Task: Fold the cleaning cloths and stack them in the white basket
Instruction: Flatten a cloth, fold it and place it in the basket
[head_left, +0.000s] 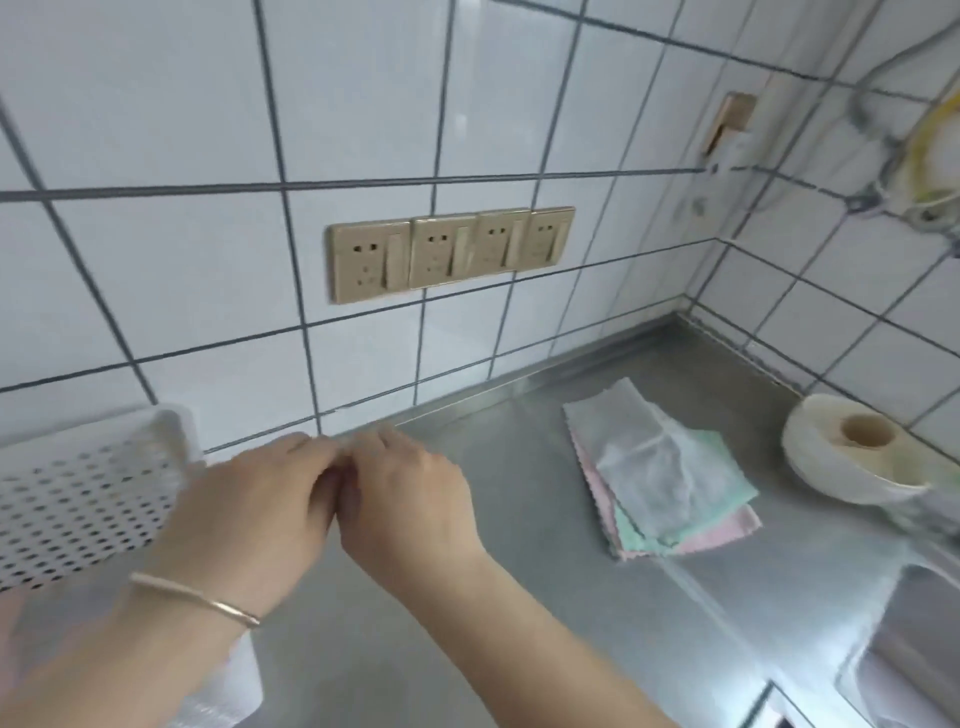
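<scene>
Both hands (337, 499) meet, grip unclear, between white basket (78, 493) and cloths (665, 478).

I see white wall tiles (171, 270) with dark grout, meeting in a corner on the right. Four gold sockets (449, 253) sit in a row above the steel bench (524, 499).
</scene>
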